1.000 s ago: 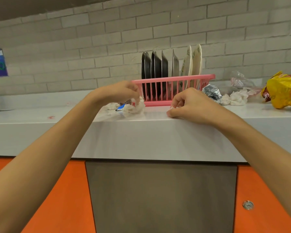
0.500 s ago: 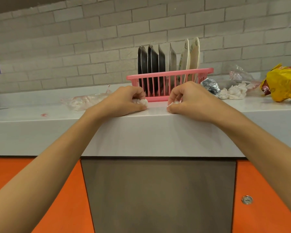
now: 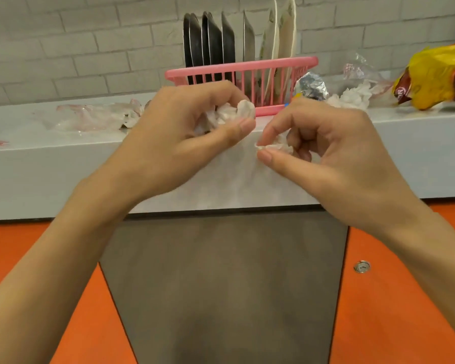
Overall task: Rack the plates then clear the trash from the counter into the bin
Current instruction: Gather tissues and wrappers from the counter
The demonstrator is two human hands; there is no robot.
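My left hand [image 3: 184, 132] grips a crumpled white tissue [image 3: 234, 112] just in front of the counter's front edge. My right hand [image 3: 334, 153] pinches a smaller white tissue scrap [image 3: 276, 147] between thumb and forefinger beside it. Behind them a pink dish rack [image 3: 247, 72] stands on the grey counter [image 3: 37, 164] with several black and cream plates [image 3: 216, 46] upright in it. Below the counter's edge a grey metal bin flap [image 3: 221, 285] fills the middle of the orange cabinet front.
Clear plastic wrap [image 3: 90, 116] lies on the counter at the left. At the right lie crumpled foil [image 3: 311, 86], a white tissue wad [image 3: 352, 97], a clear wrapper [image 3: 357, 69] and a yellow chip bag [image 3: 436, 74]. A brick wall backs the counter.
Both hands have lifted off the counter edge and come toward me, each holding its tissue. The view has tilted down, showing more of the bin flap.
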